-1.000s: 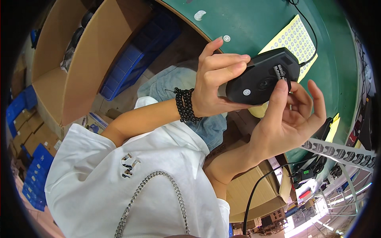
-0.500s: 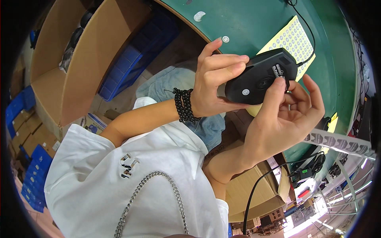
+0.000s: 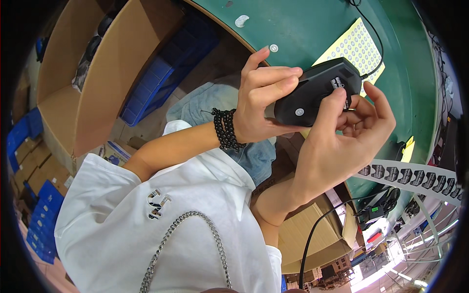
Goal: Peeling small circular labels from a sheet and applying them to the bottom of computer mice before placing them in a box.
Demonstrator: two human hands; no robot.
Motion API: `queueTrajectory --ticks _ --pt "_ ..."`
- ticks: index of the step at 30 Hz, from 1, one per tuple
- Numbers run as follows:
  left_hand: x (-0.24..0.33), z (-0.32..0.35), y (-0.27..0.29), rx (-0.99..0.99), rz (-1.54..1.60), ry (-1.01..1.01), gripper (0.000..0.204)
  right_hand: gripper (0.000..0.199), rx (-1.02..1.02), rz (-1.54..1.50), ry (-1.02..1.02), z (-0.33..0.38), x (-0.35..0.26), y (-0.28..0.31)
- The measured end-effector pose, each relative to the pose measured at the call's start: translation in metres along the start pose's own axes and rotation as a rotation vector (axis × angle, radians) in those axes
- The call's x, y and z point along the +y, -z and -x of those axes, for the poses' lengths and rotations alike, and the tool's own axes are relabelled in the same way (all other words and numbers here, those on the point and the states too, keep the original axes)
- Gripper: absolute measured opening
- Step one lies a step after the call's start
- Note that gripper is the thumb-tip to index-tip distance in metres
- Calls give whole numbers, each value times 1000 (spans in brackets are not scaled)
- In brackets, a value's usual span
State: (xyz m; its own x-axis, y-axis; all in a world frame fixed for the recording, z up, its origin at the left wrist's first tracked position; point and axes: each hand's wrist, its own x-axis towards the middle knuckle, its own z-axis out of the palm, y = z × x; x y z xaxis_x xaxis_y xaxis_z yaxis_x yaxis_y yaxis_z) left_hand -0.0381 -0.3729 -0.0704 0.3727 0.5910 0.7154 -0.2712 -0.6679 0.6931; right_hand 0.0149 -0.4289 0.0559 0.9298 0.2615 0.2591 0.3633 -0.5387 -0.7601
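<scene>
A black corded computer mouse [image 3: 312, 90] is held above the table edge with its underside facing me. My left hand [image 3: 261, 100] grips its left end, thumb below and fingers above, the little finger stretched away. On the underside are a small round white sticker [image 3: 299, 112] and a black label with white print [image 3: 336, 82]. The thumb of my right hand [image 3: 354, 124] presses on this label and partly covers it. The other right fingers curl at the mouse's lower right edge, some with their tips hidden.
On the green table [image 3: 293, 22] lie a yellow sheet of round stickers [image 3: 359, 41], a loose round sticker [image 3: 274, 48] and a whitish scrap [image 3: 241, 21]. A strip of black labels [image 3: 415, 178] extends right. Cardboard boxes [image 3: 105, 73] and blue crates [image 3: 159, 80] stand left.
My right thumb has slid left and up over the mouse's underside, now covering its round centre. The label strip has turned to show its labels more fully. My left hand keeps its grip.
</scene>
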Motion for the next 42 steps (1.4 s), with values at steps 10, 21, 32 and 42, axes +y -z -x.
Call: queueTrajectory --ticks 10,21,32,42 --pt "-3 -1 -2 24 11 -33 65 32 -29 5 -2 -4 1 2" --pt "0 1 2 -34 -52 -46 85 32 -8 73 -22 -5 0 6" --pt "8 -13 3 -14 9 -39 90 36 84 -99 -141 38 16 28" --pt "41 -114 36 -23 978 707 60 54 34 -489 25 32 21 24"
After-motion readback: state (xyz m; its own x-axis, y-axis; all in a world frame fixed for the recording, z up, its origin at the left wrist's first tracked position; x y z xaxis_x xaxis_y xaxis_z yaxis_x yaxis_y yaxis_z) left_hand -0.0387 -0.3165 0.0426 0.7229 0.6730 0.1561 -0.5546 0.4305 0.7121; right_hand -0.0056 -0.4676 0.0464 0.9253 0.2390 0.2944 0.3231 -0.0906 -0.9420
